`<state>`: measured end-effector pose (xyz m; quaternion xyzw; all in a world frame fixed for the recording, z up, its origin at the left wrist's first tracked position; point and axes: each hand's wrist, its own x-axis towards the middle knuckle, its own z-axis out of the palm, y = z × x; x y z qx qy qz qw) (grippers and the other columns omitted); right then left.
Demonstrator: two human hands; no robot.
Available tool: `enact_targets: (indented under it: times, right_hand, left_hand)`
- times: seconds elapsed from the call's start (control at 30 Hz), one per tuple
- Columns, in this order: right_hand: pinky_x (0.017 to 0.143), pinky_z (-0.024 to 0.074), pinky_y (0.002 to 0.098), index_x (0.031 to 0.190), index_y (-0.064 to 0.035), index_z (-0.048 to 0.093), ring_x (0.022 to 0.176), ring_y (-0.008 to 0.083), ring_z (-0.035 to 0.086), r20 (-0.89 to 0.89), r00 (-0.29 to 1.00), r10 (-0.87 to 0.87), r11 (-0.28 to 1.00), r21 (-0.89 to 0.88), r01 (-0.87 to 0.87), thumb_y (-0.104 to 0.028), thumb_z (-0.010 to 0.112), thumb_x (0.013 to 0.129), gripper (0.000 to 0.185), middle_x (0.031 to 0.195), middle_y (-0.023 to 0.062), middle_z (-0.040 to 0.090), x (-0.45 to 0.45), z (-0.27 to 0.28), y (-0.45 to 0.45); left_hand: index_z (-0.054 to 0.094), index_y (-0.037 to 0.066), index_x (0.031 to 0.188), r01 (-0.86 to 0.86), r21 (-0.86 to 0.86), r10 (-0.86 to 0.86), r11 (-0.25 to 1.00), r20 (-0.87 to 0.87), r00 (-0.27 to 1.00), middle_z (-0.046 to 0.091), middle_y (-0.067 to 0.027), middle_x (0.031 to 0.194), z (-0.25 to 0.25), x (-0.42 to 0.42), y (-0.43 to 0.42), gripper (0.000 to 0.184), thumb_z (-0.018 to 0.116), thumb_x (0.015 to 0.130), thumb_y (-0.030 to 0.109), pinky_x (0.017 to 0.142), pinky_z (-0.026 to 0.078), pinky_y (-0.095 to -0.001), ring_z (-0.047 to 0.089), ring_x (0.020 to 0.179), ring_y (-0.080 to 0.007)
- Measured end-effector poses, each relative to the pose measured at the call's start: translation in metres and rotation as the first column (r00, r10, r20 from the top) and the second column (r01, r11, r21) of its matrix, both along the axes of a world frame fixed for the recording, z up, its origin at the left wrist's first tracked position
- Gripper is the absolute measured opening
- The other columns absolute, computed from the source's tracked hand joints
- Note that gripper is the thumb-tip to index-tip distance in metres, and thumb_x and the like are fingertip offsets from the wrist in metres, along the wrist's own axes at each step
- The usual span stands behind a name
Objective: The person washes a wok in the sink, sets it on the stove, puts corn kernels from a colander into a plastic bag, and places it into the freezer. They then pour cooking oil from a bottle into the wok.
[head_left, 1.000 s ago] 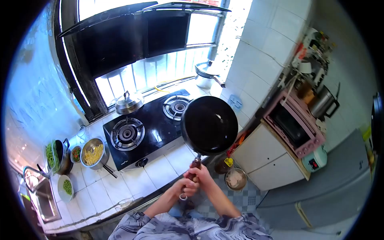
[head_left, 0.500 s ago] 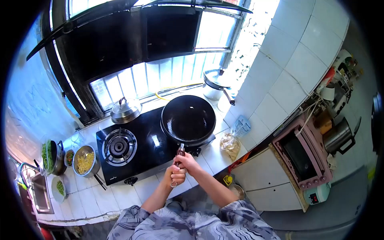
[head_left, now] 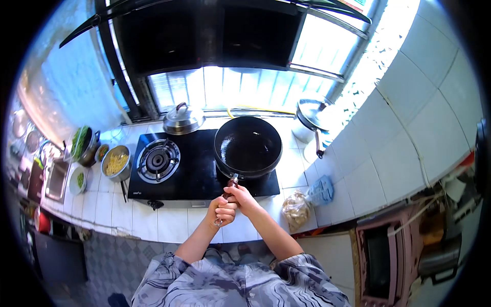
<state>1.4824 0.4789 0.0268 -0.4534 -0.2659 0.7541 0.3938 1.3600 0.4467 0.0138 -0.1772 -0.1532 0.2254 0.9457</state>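
Note:
A deep black pan (head_left: 248,147) is over the right burner of the black gas stove (head_left: 197,153), its brown handle (head_left: 230,192) pointing toward me. Both of my hands are wrapped round that handle. My left hand (head_left: 222,211) grips the end nearer me, by the metal ring, and my right hand (head_left: 242,198) holds it closer to the pan. The pan hides the right burner, while the left burner (head_left: 159,160) is bare. Behind the stove sits a domed metal lid (head_left: 183,119).
Left of the stove are a metal bowl of yellow food (head_left: 116,163), a bowl of green pieces (head_left: 78,180) and a dark pot (head_left: 89,148). A lidded pot (head_left: 308,123), a plastic bag of food (head_left: 296,210) and a blue plastic container (head_left: 321,190) are on the right.
The pan has come from the right and down over the right burner, both hands still on its handle. My view has turned toward the stove and right wall.

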Motion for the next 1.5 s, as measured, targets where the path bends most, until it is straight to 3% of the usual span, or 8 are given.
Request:
enact_targets:
  times: [0.63,0.77,0.83,0.87,1.03,1.13,1.27,1.5]
  right_hand:
    - [0.054,0.0485,0.0274,0.098,-0.0059,0.055,0.056,0.0146,0.054,-0.189,0.952,0.242,0.969,0.005,-0.245,-0.028,0.053,0.084,0.026,0.072,0.0064,0.057,0.043,-0.026,0.012]
    - [0.055,0.0488,0.0341,0.097,-0.0105,0.051,0.065,0.0212,0.057,-0.24,0.968,-0.07,0.998,-0.018,0.068,-0.044,0.043,0.087,0.036,0.077,0.0108,0.058,0.026,-0.048,-0.018]
    - [0.056,0.0419,0.0309,0.085,-0.0126,0.05,0.069,0.019,0.053,-0.501,0.859,0.109,0.988,-0.043,-0.151,-0.049,0.041,0.084,0.038,0.069,0.0046,0.053,0.027,-0.07,-0.053]
    - [0.056,0.0394,0.0311,0.085,-0.0132,0.051,0.067,0.0188,0.051,-0.251,0.968,-0.03,0.991,-0.132,-0.004,-0.048,0.043,0.083,0.036,0.068,0.0039,0.051,0.016,-0.077,-0.082]
    - [0.059,0.0416,0.0343,0.09,-0.0093,0.053,0.072,0.0225,0.051,-0.119,0.991,0.057,0.973,-0.215,-0.082,-0.043,0.045,0.084,0.035,0.076,0.0051,0.054,-0.041,-0.145,-0.176]
    - [0.058,0.0413,0.0341,0.088,-0.0081,0.053,0.066,0.0219,0.05,0.055,0.953,0.298,0.951,0.071,-0.302,-0.032,0.045,0.086,0.025,0.074,0.0046,0.054,-0.121,-0.184,-0.19]
    - [0.052,0.0352,0.0304,0.071,-0.0076,0.046,0.056,0.0185,0.041,-0.155,0.835,0.528,0.841,-0.046,-0.54,-0.019,0.047,0.084,0.017,0.059,0.0036,0.041,-0.313,-0.031,-0.229]
    - [0.047,0.0351,0.0274,0.062,-0.0071,0.042,0.051,0.0161,0.039,-0.328,0.146,0.933,0.341,0.681,-0.648,-0.021,0.056,0.081,0.027,0.051,0.003,0.041,-0.505,0.149,-0.293]
  left_hand:
    - [0.046,0.002,0.09,-0.323,0.117,0.33,0.939,-0.049,0.943,0.046,-0.0053,0.063,-0.011,0.045,-0.017,0.016,0.048,0.085,0.018,0.054,0.048,-0.0279,0.053,0.06,-0.014]
    - [0.051,0.007,0.102,-0.318,0.299,0.43,0.9,-0.484,0.762,0.057,-0.0123,0.087,0.008,0.003,-0.064,0.037,0.051,0.086,0.04,0.078,0.048,-0.0385,0.057,0.094,-0.0263]
    - [0.052,0.008,0.104,-0.218,0.306,0.371,0.927,-0.656,0.657,0.058,-0.0112,0.093,-0.024,-0.043,-0.107,0.039,0.052,0.085,0.042,0.08,0.047,-0.0399,0.057,0.097,-0.0269]
    - [0.052,0.008,0.103,-0.184,0.35,0.392,0.919,-0.752,0.529,0.058,-0.0098,0.093,-0.043,-0.071,-0.134,0.037,0.052,0.085,0.04,0.08,0.048,-0.0395,0.058,0.095,-0.0256]
    - [0.053,0.007,0.1,-0.429,0.218,0.282,0.876,-0.955,0.09,0.059,-0.0056,0.086,-0.115,-0.23,-0.33,0.02,0.058,0.084,0.018,0.074,0.051,-0.034,0.06,0.08,-0.0177]
    - [0.054,0.008,0.1,-0.674,0.145,0.196,0.724,-0.981,-0.001,0.059,-0.0026,0.076,-0.148,-0.289,-0.441,0.021,0.061,0.08,0.014,0.062,0.051,-0.0292,0.06,0.069,-0.0147]
    - [0.054,0.008,0.095,-0.801,0.111,0.133,0.588,-0.99,-0.04,0.052,0.001,0.068,-0.142,-0.334,-0.531,0.017,0.061,0.081,0.014,0.048,0.044,-0.0222,0.05,0.055,-0.0084]
    - [0.046,0.013,0.079,-0.941,0.097,0.212,0.323,-0.977,-0.028,0.03,0.0071,0.055,-0.119,-0.391,-0.586,0.011,0.054,0.085,0.012,0.037,0.017,-0.02,0.023,0.042,-0.0037]
